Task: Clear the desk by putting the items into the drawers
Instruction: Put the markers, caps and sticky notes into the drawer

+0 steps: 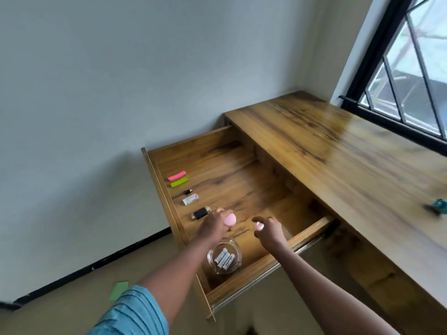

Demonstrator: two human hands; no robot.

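Both hands are reaching into the open drawer of the desk. The left hand is holding a round pink thing in its fingers. The right hand is pinching a small pale pink thing. A glass dish is sitting in the drawer, just below the hands.

No legible txt anywhere on my feed. Closest thing: dark print on the white tubes lying in the glass bowl at the near end of the drawer, but it's blurred and I can't make out a single word or no. The small white packet by the drawer's left wall has reddish marks, too small to read. No brand, label or sign I can confirm.
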